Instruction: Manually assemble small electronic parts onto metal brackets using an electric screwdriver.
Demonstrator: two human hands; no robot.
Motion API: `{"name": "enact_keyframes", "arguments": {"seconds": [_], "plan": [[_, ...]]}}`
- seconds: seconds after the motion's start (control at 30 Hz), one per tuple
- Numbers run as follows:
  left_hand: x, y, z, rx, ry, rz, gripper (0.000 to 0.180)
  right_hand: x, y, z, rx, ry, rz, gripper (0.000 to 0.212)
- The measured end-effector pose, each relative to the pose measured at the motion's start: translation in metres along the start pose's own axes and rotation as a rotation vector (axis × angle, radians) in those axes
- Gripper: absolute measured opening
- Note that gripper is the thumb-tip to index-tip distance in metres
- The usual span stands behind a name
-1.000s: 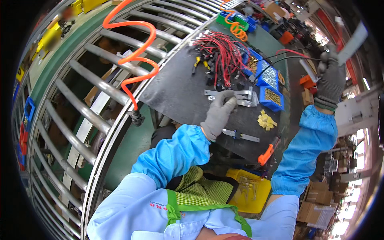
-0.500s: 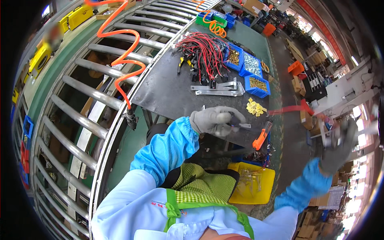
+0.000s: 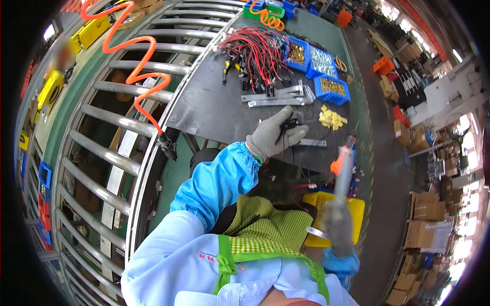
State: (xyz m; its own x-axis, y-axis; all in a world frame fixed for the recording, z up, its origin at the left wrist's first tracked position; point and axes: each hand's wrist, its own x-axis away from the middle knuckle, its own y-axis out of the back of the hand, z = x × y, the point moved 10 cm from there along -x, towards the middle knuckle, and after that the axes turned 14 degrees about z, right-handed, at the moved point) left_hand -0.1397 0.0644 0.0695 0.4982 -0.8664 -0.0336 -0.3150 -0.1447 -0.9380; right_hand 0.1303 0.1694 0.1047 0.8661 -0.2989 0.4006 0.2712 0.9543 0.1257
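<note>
My left hand [image 3: 273, 135], in a grey glove, is over the near part of the dark table. Its thumb and fingers close on a small black part [image 3: 291, 124], mostly hidden by the glove. Just beside those fingers a flat metal strip [image 3: 311, 143] lies at the table's edge. My right hand [image 3: 339, 227], also gloved, is smeared by motion above a yellow bin. From it a long silver metal bracket [image 3: 344, 176] points up, passing in front of an orange-handled tool [image 3: 336, 164]. A short silver end shows left of that hand.
Metal brackets [image 3: 278, 100], red and black wires [image 3: 255, 53] and yellow pieces [image 3: 333, 119] lie on the table [image 3: 204, 109]. Blue boxes of small hardware [image 3: 332, 89] line its right side. A roller conveyor [image 3: 115, 120] runs on the left, with an orange coiled hose [image 3: 148, 89] above.
My right hand has swung in from the far right to above the yellow bin, with the silver bracket. My left hand has moved slightly up the table. The whole view has shifted a little.
</note>
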Motion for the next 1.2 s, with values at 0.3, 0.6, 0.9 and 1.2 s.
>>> {"name": "enact_keyframes", "arguments": {"seconds": [0.3,0.6,0.9,1.2], "plan": [[-0.007,-0.020,0.025,0.226,-0.110,0.229,0.041,-0.068,-0.084,0.018,0.151,0.379,0.092,0.039],[-0.001,-0.020,0.013,-0.215,-0.148,0.174,0.045,-0.078,-0.095,-0.012,-0.163,0.155,0.362,0.030],[-0.003,-0.025,0.010,-0.247,-0.145,0.226,0.047,-0.073,-0.085,-0.003,-0.144,0.010,0.398,0.038],[-0.001,-0.028,0.008,-0.218,-0.141,0.280,0.050,-0.075,-0.089,0.000,-0.135,-0.049,0.454,0.030]]}}
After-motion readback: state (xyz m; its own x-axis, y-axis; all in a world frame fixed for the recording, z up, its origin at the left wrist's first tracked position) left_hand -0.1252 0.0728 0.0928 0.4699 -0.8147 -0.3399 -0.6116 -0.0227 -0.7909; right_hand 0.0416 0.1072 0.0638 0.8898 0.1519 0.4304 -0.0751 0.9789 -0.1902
